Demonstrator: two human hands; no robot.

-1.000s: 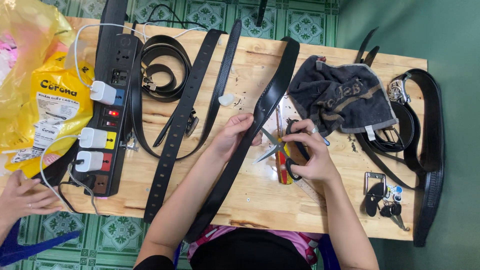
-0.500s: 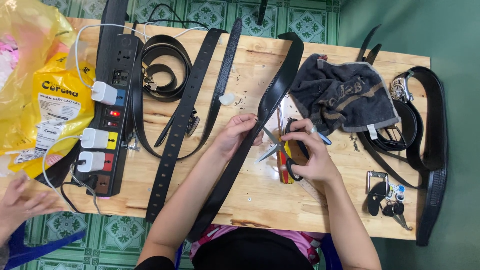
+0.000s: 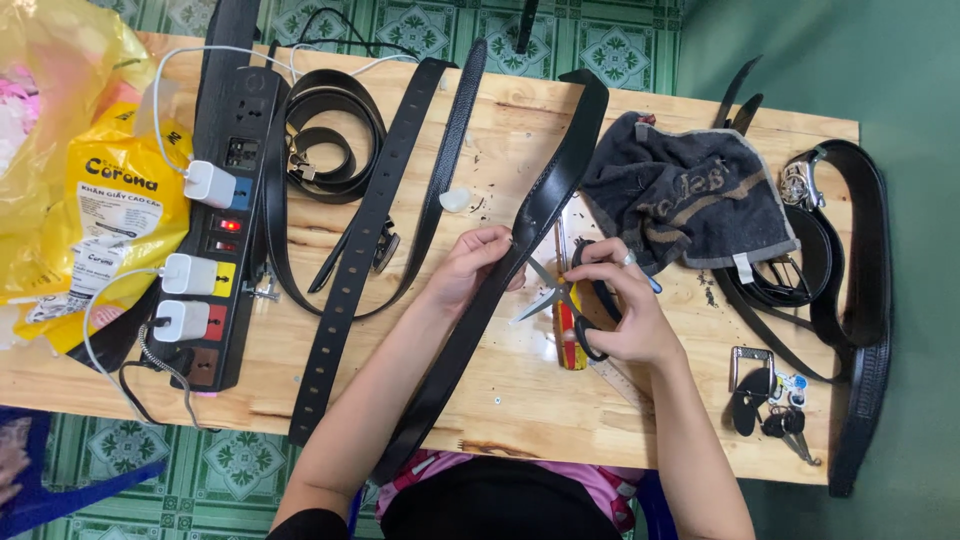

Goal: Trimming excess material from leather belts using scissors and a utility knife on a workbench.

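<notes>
Both hands work near the middle of the wooden table (image 3: 520,400): the left hand (image 3: 478,264) pinches the edge of a long black belt (image 3: 500,285) that runs diagonally from the far edge of the table down over the near edge, fingers curled on it, while the right hand (image 3: 620,310) is closed through the dark loops of a pair of scissors (image 3: 560,292), whose blades stand open with the tips just beside the belt. Under the scissors lies a red-and-yellow tool (image 3: 568,335), touching a clear ruler (image 3: 620,380). Just right and farther off sits a crumpled dark grey towel (image 3: 690,195) with a tan pattern and a small white tag at its near edge. Left of the held belt lie a punched black strap (image 3: 360,260) and a coiled belt (image 3: 330,135). A black power strip (image 3: 225,220) with coloured switch panels and three white plugs runs along the left side. At the far left is a yellow plastic bag (image 3: 60,90), with a yellow packet (image 3: 125,215) bearing a white label panel beside it. More black belts (image 3: 860,290) curl at the right edge, with a bunch of keys (image 3: 770,400) near them.
</notes>
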